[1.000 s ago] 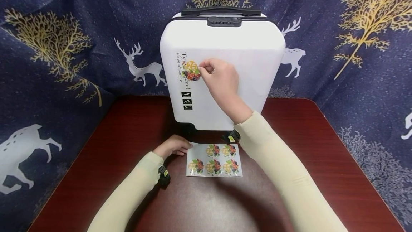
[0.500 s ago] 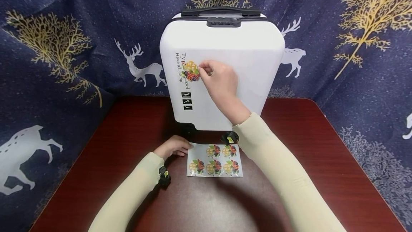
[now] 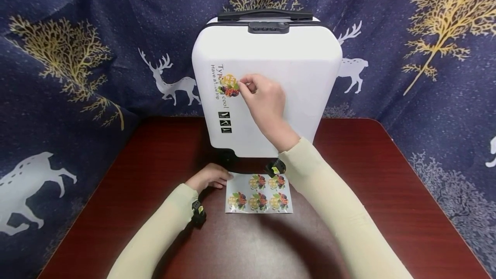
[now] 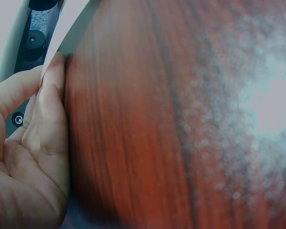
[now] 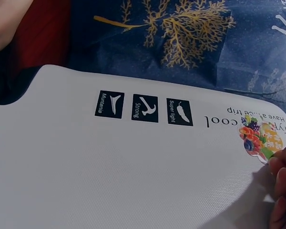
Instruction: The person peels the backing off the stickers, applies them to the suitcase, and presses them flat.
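Observation:
A white suitcase (image 3: 267,111) stands upright on the table, printed lettering down its left side. My right hand (image 3: 267,98) pinches the right edge of a fruit sticker (image 3: 228,85) between thumb and forefinger; the sticker overlaps the lettering. In the right wrist view the fingertips (image 5: 276,164) sit at the green leaf of that sticker (image 5: 257,138). Below the suitcase, my left hand (image 3: 210,176) pinches the upper left corner of a sticker sheet (image 3: 240,184) that bears several fruit stickers. The left wrist view shows thumb and fingers (image 4: 52,95) on either side of the sheet's edge.
The dark red table (image 3: 162,141) extends to both sides of the suitcase. Behind hangs a blue cloth (image 3: 155,25) with deer and gold trees. A black handle (image 3: 267,13) and a combination lock (image 3: 268,27) top the suitcase. Three black label squares (image 3: 224,122) line its lower left.
Hardly anything differs: the right hand stays at the sticker on the suitcase, and the left hand keeps its hold on the sheet. The whole head view has shifted very slightly.

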{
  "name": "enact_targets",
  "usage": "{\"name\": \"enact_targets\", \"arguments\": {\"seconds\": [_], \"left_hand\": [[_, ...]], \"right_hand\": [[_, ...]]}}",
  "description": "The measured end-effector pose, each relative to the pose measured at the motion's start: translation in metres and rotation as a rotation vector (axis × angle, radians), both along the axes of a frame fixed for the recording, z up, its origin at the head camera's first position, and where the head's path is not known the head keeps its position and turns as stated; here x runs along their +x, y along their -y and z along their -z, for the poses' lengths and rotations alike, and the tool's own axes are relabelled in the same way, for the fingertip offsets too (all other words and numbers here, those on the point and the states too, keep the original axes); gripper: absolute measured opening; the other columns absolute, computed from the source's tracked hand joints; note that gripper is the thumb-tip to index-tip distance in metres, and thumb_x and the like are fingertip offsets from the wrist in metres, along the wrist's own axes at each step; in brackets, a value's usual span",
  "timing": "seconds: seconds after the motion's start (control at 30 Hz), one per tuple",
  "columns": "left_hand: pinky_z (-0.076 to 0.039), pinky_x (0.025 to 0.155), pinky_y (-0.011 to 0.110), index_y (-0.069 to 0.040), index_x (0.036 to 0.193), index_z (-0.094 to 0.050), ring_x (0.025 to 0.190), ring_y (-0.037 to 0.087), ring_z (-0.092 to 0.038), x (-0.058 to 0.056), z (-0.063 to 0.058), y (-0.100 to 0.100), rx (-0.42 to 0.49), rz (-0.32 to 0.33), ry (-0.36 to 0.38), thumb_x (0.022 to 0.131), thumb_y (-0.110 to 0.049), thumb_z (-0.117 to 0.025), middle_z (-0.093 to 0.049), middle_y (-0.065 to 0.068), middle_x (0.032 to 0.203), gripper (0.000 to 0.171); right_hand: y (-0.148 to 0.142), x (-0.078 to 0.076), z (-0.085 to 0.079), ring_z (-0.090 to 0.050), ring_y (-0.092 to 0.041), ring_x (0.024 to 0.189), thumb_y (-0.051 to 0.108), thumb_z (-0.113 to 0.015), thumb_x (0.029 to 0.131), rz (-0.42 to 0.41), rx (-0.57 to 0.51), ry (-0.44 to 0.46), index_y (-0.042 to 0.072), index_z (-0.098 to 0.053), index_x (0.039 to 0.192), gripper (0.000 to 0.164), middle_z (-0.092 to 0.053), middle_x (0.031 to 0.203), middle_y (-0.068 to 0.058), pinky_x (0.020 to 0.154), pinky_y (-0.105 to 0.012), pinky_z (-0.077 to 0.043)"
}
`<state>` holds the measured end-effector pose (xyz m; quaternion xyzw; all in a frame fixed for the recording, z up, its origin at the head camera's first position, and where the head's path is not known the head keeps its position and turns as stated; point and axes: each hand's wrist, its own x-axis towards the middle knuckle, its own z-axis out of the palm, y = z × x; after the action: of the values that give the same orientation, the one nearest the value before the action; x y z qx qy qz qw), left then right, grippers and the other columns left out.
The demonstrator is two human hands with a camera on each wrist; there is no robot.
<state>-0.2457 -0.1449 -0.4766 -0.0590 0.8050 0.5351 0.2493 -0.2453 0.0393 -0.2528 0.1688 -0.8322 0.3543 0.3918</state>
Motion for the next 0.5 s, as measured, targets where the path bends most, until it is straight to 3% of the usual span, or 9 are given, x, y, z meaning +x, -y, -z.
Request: {"name": "enact_targets", "arguments": {"seconds": [0.2,0.5], "left_hand": [[-0.059,0.064,0.022,0.008,0.114,-0.070,0.075,0.010,-0.067,0.0010,-0.0006,-0.0016,-0.014,-0.004,-0.001,0.088,-0.013,-0.075,-0.072,0.005,0.095,0.034],[-0.058,0.064,0.021,0.009,0.114,-0.070,0.073,0.008,-0.067,0.0046,-0.0046,-0.0018,-0.004,0.004,-0.016,0.089,-0.012,-0.073,-0.072,0.003,0.091,0.033]], "right_hand": [[-0.0005,-0.0008,0.0039,-0.068,-0.023,0.067,0.017,-0.071,0.096,-0.039,-0.074,0.020,0.003,-0.078,0.097,0.016,-0.076,0.077,-0.010,0.060,-0.027,-0.046],[-0.0025,-0.0004,0.0056,-0.067,-0.022,0.064,0.013,-0.072,0.096,-0.150,-0.276,0.092,0.000,-0.077,0.097,0.015,-0.075,0.077,-0.016,0.057,-0.016,-0.040]]}}
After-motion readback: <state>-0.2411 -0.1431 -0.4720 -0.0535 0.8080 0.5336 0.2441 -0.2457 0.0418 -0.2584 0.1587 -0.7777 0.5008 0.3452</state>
